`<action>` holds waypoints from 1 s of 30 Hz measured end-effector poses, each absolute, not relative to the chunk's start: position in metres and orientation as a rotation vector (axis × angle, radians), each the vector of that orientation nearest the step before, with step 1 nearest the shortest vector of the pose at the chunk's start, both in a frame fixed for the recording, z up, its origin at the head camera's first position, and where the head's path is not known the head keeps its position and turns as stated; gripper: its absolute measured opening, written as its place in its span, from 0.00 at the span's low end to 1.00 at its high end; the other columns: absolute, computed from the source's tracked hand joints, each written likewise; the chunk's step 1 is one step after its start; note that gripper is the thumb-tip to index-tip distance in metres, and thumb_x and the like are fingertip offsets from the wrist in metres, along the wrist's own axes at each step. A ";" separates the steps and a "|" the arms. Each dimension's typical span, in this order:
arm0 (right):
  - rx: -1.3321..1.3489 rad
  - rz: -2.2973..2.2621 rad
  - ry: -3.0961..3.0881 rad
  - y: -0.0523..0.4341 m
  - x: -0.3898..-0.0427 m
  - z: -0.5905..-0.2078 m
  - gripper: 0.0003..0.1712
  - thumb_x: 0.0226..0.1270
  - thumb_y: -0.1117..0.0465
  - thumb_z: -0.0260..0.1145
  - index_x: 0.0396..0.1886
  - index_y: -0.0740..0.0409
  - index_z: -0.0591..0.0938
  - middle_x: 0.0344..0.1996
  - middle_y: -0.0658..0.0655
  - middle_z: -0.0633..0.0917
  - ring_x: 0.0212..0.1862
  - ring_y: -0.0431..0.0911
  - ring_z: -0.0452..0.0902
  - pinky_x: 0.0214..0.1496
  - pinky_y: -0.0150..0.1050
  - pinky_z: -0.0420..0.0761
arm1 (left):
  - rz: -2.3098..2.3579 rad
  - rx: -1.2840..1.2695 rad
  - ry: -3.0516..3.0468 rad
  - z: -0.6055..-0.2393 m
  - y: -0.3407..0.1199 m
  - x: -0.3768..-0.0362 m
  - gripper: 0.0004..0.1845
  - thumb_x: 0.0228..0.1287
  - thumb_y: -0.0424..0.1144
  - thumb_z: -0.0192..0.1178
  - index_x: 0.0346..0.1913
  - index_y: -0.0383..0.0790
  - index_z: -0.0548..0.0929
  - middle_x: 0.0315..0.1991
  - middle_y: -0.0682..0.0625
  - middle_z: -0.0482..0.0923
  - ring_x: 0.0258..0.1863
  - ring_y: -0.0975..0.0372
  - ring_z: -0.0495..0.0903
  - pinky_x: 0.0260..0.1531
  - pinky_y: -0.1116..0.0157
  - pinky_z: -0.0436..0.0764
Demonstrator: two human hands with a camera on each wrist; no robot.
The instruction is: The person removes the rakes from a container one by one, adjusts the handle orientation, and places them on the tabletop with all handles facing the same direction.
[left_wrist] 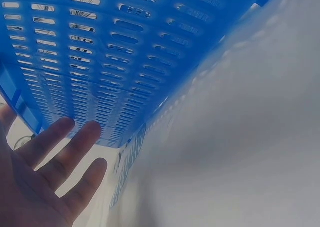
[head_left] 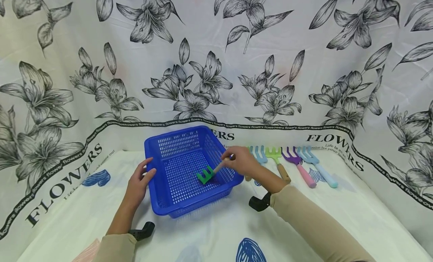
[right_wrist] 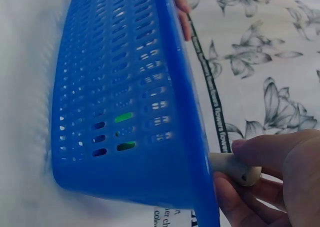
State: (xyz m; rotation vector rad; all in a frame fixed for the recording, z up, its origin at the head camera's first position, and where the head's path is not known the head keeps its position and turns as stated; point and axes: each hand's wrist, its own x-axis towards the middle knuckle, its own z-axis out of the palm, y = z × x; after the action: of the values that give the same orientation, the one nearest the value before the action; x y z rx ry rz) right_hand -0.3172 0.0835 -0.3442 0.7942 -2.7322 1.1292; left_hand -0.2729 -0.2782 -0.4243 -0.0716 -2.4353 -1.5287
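Observation:
A blue plastic basket (head_left: 189,196) with slotted walls stands before me. My left hand (head_left: 138,181) is at its left rim; in the left wrist view its fingers (left_wrist: 70,157) are spread and fairly straight beside the slotted outer wall. With my right hand (head_left: 241,162) I hold a small hand rake (head_left: 205,175) by its pale handle (right_wrist: 235,168), over the basket's right rim. The rake's green tines point down into the basket. Whether they touch its bottom I cannot tell. From the right wrist, green shows through the slots.
Several more hand rakes lie in a row to the right: one green with a wooden handle (head_left: 283,172), one purple with a pink handle (head_left: 306,175), one light blue (head_left: 324,173); others are partly behind my right hand. A flower-printed cloth (head_left: 189,66) rises behind the table.

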 end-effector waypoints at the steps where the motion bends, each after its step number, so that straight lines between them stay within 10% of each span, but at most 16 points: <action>1: 0.782 1.182 -2.733 0.086 -0.316 -0.344 0.07 0.65 0.64 0.68 0.40 0.60 0.86 0.37 0.51 0.83 0.35 0.43 0.81 0.35 0.36 0.82 | -1.531 -0.072 -2.433 -0.424 -0.278 -0.273 0.33 0.73 0.55 0.48 0.76 0.50 0.55 0.71 0.34 0.58 0.66 0.37 0.62 0.60 0.36 0.63; 17: 0.630 1.697 -2.620 0.129 -0.299 -0.335 0.09 0.67 0.64 0.66 0.45 0.63 0.83 0.37 0.58 0.85 0.38 0.52 0.84 0.49 0.49 0.82 | -1.518 -0.070 -2.436 -0.424 -0.278 -0.273 0.32 0.74 0.54 0.47 0.76 0.49 0.56 0.71 0.33 0.58 0.66 0.37 0.62 0.60 0.36 0.63; 30: 0.605 1.839 -2.372 0.154 -0.290 -0.325 0.15 0.66 0.65 0.67 0.48 0.69 0.81 0.44 0.65 0.81 0.41 0.51 0.83 0.48 0.39 0.82 | -1.526 -0.068 -2.432 -0.424 -0.279 -0.273 0.33 0.74 0.54 0.48 0.76 0.48 0.56 0.71 0.34 0.57 0.66 0.37 0.61 0.60 0.36 0.63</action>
State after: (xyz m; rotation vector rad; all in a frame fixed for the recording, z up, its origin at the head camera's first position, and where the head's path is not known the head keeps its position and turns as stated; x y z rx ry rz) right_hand -0.2897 0.1542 -0.3254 0.6050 -2.3716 1.8387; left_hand -0.2732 -0.2788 -0.4245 -0.0677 -2.4319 -1.5256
